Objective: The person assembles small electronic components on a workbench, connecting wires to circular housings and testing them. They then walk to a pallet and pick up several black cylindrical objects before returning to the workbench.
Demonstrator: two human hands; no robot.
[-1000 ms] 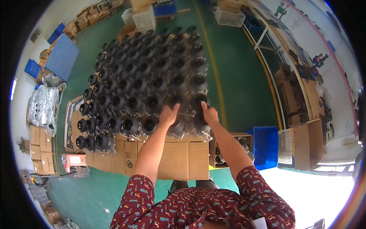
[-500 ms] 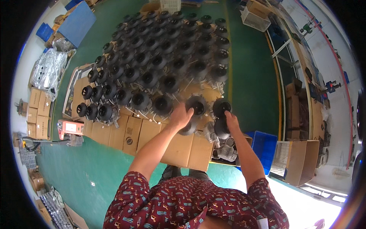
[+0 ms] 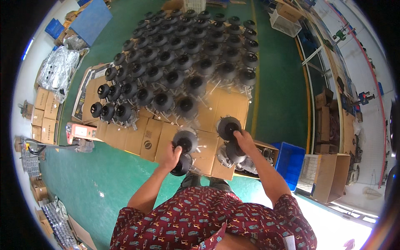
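Observation:
My left hand (image 3: 170, 158) is closed on a black round part (image 3: 186, 140) with a dark hollow middle and light metal prongs at its side. A second black round part (image 3: 181, 166) is against the same hand, just below. My right hand (image 3: 246, 142) grips another black round part (image 3: 228, 126) by its near right edge, thumb on top. Below that one hangs a further black round part (image 3: 235, 152) on a grey metal body. Both pairs are over the near edge of the cardboard (image 3: 205, 143). The fingers beneath the parts are hidden.
Rows of similar black round parts (image 3: 173, 78) on metal legs stand across the cardboard ahead. At right are an open carton (image 3: 266, 151) of metal castings, a blue bin (image 3: 290, 160) and a large box (image 3: 332, 177). An orange-and-white device (image 3: 81, 131) is at left.
My left hand has moved left and toward me with its black round parts. My right hand has come slightly left and nearer with its pair. The standing rows show no change in arrangement.

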